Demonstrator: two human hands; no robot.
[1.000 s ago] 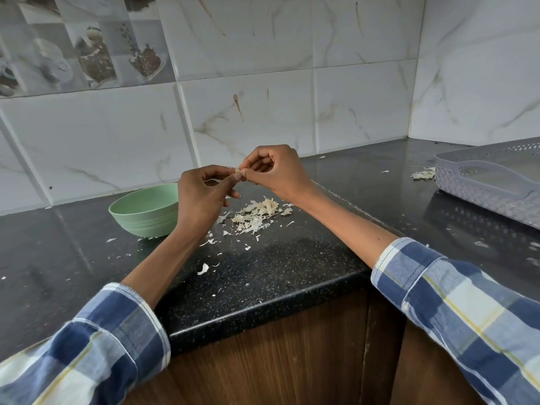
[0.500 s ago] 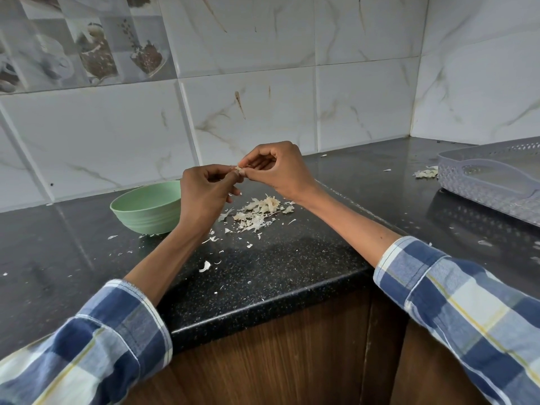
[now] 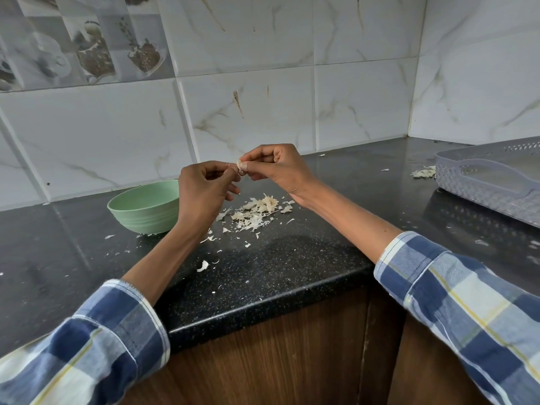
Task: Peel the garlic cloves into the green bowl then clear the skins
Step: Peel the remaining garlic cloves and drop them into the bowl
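Two hands [image 3: 204,188] [image 3: 280,168] grip one small pale garlic clove [image 3: 240,166] above papery skins [image 3: 257,211].

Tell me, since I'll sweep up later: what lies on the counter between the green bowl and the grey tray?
In the head view, the main pile of garlic skins and scattered flakes lie between green bowl and grey tray.

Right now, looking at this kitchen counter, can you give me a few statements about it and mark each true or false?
1. Both hands pinch one garlic clove above the counter. True.
2. The green bowl sits beside the left hand. True.
3. The pile of garlic skins lies inside the bowl. False: it lies on the black counter, below the right hand.
4. The grey perforated tray stands at the far left. False: it is at the right edge.
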